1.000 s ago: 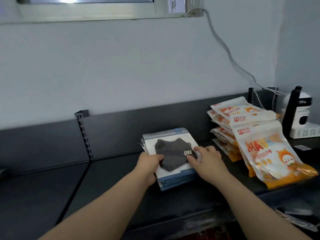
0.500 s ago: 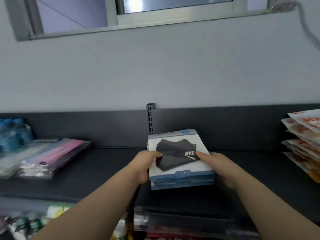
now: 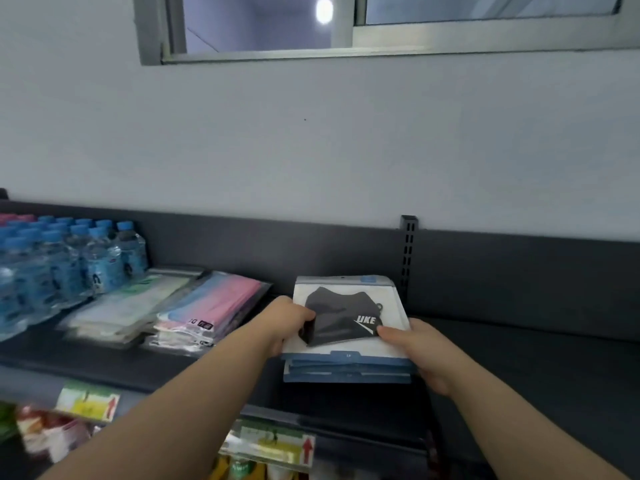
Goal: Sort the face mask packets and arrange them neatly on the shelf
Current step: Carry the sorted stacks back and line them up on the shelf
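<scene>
— Item?
— One stack of black mask packets [image 3: 346,327], over the dark shelf [image 3: 519,358], right of the pink-and-blue packets [image 3: 214,306].
— Grip?
— Both: left hand [image 3: 287,320] clasping its left edge, right hand [image 3: 422,351] its right edge.

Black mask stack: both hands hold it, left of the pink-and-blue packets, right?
No. The head view shows the left hand and right hand holding the black mask stack to the right of the pink-and-blue packets, not left.
</scene>
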